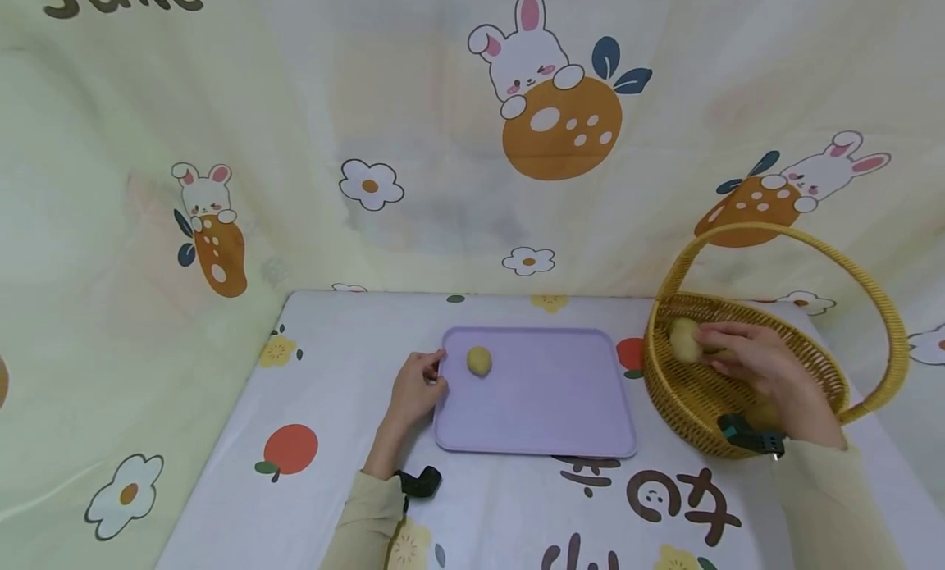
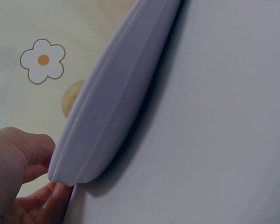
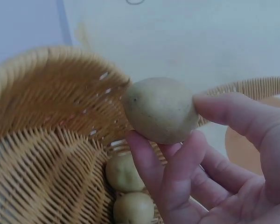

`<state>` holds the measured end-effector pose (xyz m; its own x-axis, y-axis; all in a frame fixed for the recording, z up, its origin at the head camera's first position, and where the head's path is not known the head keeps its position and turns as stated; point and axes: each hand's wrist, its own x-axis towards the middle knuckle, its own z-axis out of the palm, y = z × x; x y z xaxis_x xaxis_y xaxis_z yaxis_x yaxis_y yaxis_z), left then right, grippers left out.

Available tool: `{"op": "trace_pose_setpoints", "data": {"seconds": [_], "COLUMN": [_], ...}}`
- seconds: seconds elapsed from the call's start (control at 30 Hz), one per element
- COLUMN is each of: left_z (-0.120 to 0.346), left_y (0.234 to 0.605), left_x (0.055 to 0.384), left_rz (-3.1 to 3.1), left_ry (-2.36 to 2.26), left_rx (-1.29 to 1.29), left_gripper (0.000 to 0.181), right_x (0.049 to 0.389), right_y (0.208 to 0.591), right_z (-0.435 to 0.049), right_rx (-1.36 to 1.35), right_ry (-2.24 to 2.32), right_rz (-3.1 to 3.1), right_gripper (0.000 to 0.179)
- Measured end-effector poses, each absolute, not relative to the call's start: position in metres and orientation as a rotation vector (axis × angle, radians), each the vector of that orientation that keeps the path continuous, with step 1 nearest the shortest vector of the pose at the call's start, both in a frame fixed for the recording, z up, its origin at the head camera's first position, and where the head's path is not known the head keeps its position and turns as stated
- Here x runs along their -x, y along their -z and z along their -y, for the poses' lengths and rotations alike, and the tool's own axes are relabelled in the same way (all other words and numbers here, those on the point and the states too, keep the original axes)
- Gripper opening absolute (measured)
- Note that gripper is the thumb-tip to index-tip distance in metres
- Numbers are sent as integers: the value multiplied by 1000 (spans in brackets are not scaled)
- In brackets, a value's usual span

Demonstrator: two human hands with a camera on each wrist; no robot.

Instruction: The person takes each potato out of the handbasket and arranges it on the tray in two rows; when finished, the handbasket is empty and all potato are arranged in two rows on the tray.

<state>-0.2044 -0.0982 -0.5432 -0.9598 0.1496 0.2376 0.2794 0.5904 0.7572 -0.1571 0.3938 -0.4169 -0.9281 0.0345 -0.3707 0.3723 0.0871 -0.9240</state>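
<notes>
A lilac tray [image 1: 546, 398] lies on the table with one small potato [image 1: 479, 361] near its upper left corner. My left hand [image 1: 417, 385] pinches the tray's left rim; in the left wrist view the thumb [image 2: 39, 147] is at the edge and the fingertips [image 2: 60, 193] reach under it. Over the wicker basket [image 3: 37, 163] at the right, my right hand [image 1: 753, 357] holds another potato [image 3: 161, 110] between thumb and fingers. Two more potatoes, one [image 3: 123, 172] above the other [image 3: 134, 208] in the right wrist view, rest on the basket's floor.
The basket's tall arched handle [image 1: 886, 307] rises over my right wrist. A printed cloth [image 1: 340, 332] covers the table, and a curtain-like sheet [image 1: 428, 86] with rabbits and flowers hangs behind it. A small black device [image 1: 421, 482] sits at my left wrist.
</notes>
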Motion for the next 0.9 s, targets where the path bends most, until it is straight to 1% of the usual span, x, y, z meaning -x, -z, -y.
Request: {"op": "trace_pose_setpoints", "data": {"seconds": [0.37, 0.53, 0.73, 0.9], "left_z": [97, 96, 97, 100], "left_y": [545, 546, 545, 542], "left_x": [204, 207, 207, 206], "left_rz": [2659, 2665, 2677, 2669], "left_ry": [1343, 1330, 1317, 1314], "left_rx": [382, 389, 368, 363], "left_gripper": [52, 52, 52, 51], "right_x": [163, 167, 171, 177], "right_y": [411, 411, 415, 418], "right_z": [-377, -367, -343, -320], "right_rx": [-379, -319, -261, -218], "right_ry": [1963, 1992, 2023, 2031], "right_rz": [-2094, -2066, -2030, -2015], "right_gripper": [13, 15, 17, 16]}}
